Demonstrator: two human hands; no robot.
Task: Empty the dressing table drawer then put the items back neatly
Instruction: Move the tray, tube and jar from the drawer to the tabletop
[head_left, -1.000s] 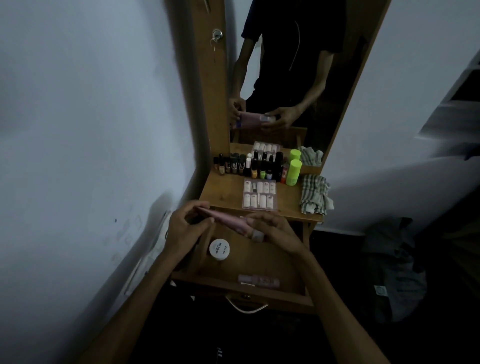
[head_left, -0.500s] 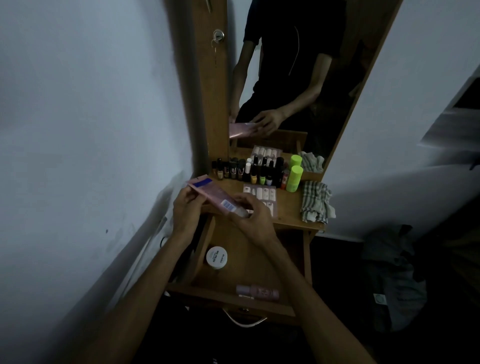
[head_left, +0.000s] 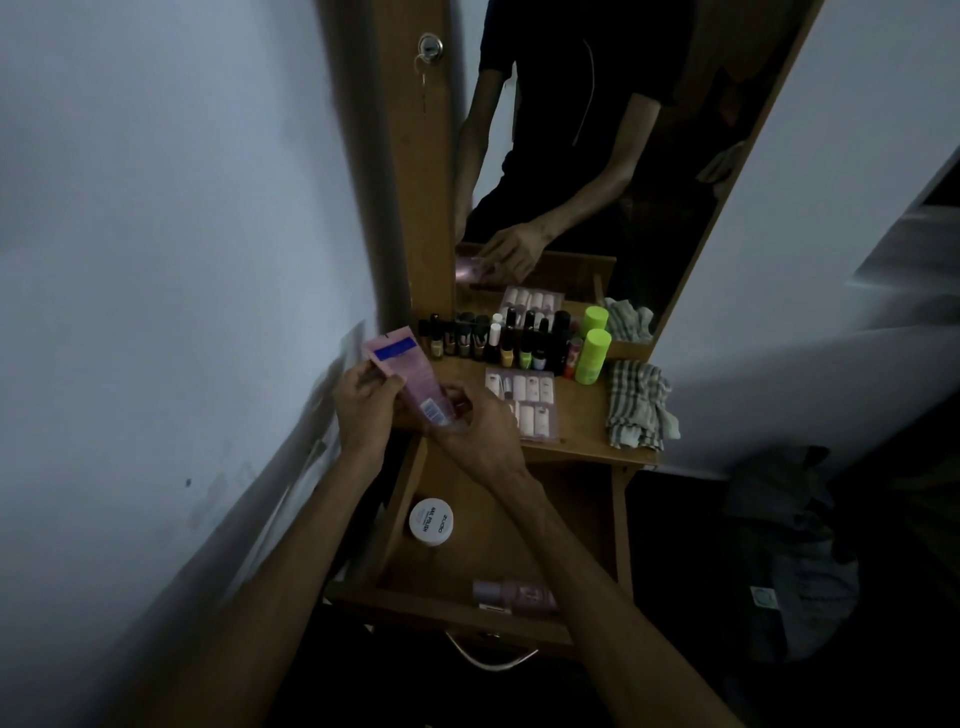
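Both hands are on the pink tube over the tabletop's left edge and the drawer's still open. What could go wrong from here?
1. The tube, held by the left hand and right hand, hangs near the tabletop edge; a slip could drop it into the drawer or beside the wall.
2. Setting it down could topple the crowded bottles.
3. A jar and pink bottle remain inside: emptying looks unfinished.

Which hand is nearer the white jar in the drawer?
Right. The right hand hangs almost directly above the white jar; the left hand sits farther left, both holding the pink tube.
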